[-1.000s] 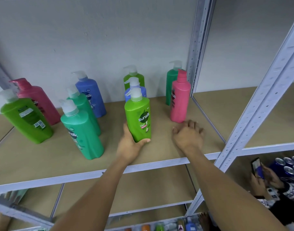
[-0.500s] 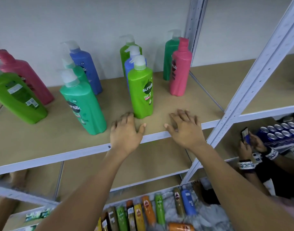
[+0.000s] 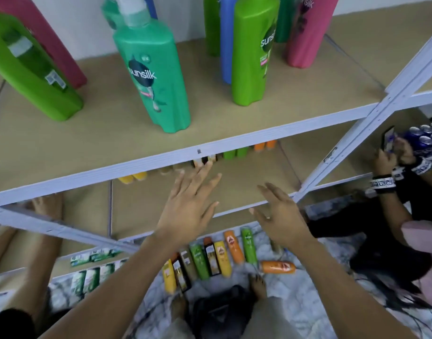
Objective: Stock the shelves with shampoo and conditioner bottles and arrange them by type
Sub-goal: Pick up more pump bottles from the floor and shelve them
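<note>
From the head camera, the upper shelf (image 3: 161, 152) carries the big pump bottles: a teal bottle (image 3: 152, 69) stands near its front edge, a lime green bottle (image 3: 253, 52) stands to the right of that, with blue, pink and more green ones behind. Below the shelf's front edge, the left hand (image 3: 189, 206) and right hand (image 3: 281, 216) hang in the air, fingers spread, holding nothing. Under them, small bottles (image 3: 210, 259) lie in a row on the floor.

Both bare forearms reach forward from the lower edge of the view. The left hand (image 3: 189, 206) is spread flat, palm down, fingers splayed. The right hand (image 3: 282, 217) is likewise open and empty, fingers slightly curled.
</note>
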A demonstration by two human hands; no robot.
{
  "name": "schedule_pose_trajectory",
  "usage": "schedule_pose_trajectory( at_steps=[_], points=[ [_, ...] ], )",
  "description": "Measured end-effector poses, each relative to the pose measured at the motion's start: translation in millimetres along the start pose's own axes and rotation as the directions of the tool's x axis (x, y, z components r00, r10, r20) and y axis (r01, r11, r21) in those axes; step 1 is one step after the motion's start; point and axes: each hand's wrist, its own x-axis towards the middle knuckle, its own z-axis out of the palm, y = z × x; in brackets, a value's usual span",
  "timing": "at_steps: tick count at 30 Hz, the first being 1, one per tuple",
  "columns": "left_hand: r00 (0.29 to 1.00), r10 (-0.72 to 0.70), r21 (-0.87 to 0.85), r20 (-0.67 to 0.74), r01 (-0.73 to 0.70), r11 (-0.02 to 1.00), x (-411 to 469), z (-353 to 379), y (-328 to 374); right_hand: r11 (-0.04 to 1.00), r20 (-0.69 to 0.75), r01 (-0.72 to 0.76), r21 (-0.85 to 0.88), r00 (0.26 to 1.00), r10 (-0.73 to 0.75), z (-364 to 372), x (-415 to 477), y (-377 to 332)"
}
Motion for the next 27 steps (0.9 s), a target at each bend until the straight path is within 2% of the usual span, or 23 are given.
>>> schedule_pose_trajectory(
  at_steps=[3,7,10,14,17,23,27],
  points=[
    [0.970,-0.167,-0.129,0.175,0.191,0.973,-42.4,30.1,-17.4,0.997,0.147,-0.080,-0.012,0.986,0.081,34.3,-12.6,12.9],
    [0.838,-0.360,-0.169,0.411,0.458,0.873,-92.1,75.9,-33.3,0.981,0.249,-0.196,0.007,0.950,0.188,69.6,-24.9,39.9],
    [0.742,-0.422,-0.147,0.522,0.565,0.812,-109.4,106.9,-31.7,0.959,0.286,-0.282,0.007,0.920,0.268,90.4,-32.0,65.5],
    [0.670,-0.455,-0.156,0.586,0.645,0.748,-107.3,167.8,-28.5,0.929,0.321,-0.368,0.034,0.885,0.338,126.2,-36.0,119.1],
    [0.640,-0.461,-0.168,0.614,0.677,0.716,-95.0,239.5,-29.6,0.909,0.326,-0.416,0.011,0.861,0.390,163.4,-31.0,172.0],
    [0.663,-0.386,-0.244,0.641,0.653,0.717,-55.9,423.9,-30.5,0.842,0.251,-0.538,0.016,0.818,0.518,257.0,-8.2,299.1],
    [0.674,-0.318,-0.233,0.667,0.594,0.770,-40.0,563.1,-31.3,0.809,0.201,-0.584,0.057,0.801,0.564,325.4,10.6,394.2]
  ],
)
